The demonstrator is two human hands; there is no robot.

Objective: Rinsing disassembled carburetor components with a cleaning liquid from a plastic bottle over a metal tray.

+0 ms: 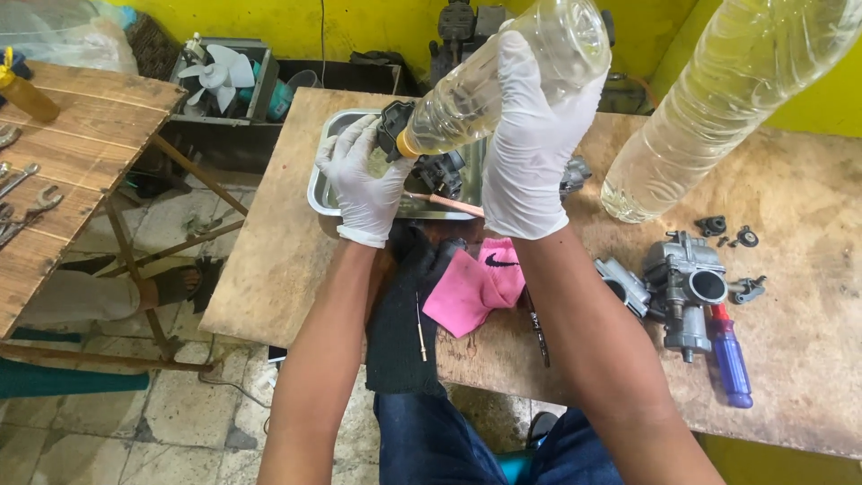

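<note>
A worn plywood workbench [790,359] carries a carburetor body [690,289]. Just right of the carburetor lies a blue-handled screwdriver [731,359]; left of it, a pink cloth [476,283] and black cloth [404,323]; farther left, beyond the cloths, a steel tray [321,184].

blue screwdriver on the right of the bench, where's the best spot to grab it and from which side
Probably the blue handle, taken from above or from the near edge of the wooden bench. It lies flat with the handle towards the person, and its red end sits against the metal carburettor body, so that end is crowded.
</note>
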